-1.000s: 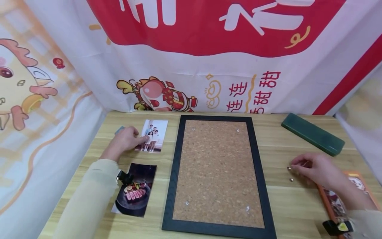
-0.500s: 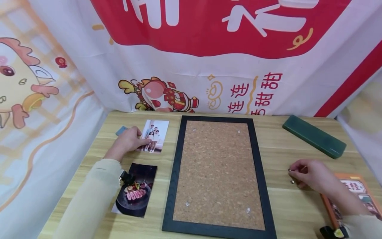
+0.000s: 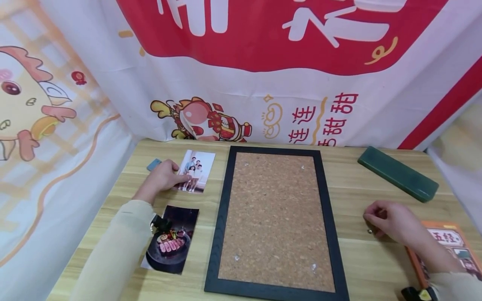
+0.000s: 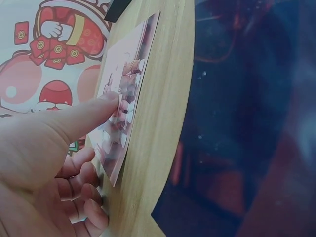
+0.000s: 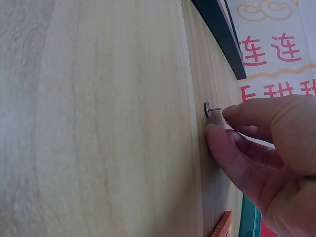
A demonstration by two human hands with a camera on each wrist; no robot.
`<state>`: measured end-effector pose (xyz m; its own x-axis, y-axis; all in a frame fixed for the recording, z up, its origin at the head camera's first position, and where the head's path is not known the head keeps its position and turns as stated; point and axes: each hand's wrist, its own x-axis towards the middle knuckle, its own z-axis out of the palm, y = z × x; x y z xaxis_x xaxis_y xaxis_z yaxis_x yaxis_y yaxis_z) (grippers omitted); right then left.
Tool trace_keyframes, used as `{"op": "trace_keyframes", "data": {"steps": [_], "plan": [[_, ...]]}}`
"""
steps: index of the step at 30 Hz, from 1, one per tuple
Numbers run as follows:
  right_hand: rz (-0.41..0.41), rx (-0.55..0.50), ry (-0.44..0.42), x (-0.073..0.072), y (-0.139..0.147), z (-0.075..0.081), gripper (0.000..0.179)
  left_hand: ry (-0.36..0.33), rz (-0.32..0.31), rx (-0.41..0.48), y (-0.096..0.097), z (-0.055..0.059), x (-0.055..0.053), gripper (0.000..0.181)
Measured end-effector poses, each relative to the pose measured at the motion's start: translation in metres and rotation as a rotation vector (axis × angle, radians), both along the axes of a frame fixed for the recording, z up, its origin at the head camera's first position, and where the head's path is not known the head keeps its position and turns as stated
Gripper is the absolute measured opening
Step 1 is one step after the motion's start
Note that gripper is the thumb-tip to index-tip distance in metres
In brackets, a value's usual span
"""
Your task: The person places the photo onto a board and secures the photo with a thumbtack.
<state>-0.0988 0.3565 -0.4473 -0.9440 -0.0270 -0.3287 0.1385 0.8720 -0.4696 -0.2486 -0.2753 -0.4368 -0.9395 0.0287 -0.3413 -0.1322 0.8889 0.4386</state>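
My left hand (image 3: 163, 175) rests at the lower left of a family photo (image 3: 198, 167), its straight thumb pressing on the print. In the left wrist view the other fingers (image 4: 89, 187) lie loosely bent beside the photo's edge. My right hand (image 3: 391, 221), at the table's right, brings thumb and forefinger together at the spot where a thumbtack lay; the tips mostly hide what they pinch. Just beside them another thumbtack (image 5: 207, 109) lies on its head with the pin pointing up. Between the hands is a black-framed corkboard (image 3: 278, 217).
A photo of sliced meat (image 3: 173, 242) lies near my left forearm, and a small blue item (image 3: 153, 164) beyond my left hand. At the right are a long green case (image 3: 398, 173) and an orange book (image 3: 448, 240) under my right forearm. A printed cloth (image 3: 241, 104) hangs behind the table.
My right fingertips have closed over one of two thumbtacks, which is now hidden from the head view. The left hand stays on the family photo.
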Motion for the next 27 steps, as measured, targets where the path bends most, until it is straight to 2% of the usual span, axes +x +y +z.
{"op": "trace_keyframes", "data": {"steps": [5, 10, 13, 19, 27], "plan": [[0.000, 0.026, 0.038, -0.001, -0.001, 0.002, 0.014, 0.025, 0.011, 0.015, 0.000, 0.000, 0.000, 0.063], [0.005, 0.055, 0.130, 0.001, -0.003, 0.003, 0.009, 0.094, 0.034, 0.043, -0.001, -0.001, 0.001, 0.048], [0.000, 0.057, 0.168, 0.001, -0.005, 0.003, 0.007, 0.110, 0.052, 0.056, -0.002, -0.001, 0.001, 0.045], [-0.019, 0.058, 0.174, 0.001, -0.006, 0.002, 0.012, 0.116, 0.044, 0.089, -0.004, -0.004, 0.001, 0.056], [-0.049, 0.043, 0.179, 0.000, -0.006, 0.002, 0.023, 0.209, 0.005, 0.125, -0.010, -0.009, 0.004, 0.041]]}}
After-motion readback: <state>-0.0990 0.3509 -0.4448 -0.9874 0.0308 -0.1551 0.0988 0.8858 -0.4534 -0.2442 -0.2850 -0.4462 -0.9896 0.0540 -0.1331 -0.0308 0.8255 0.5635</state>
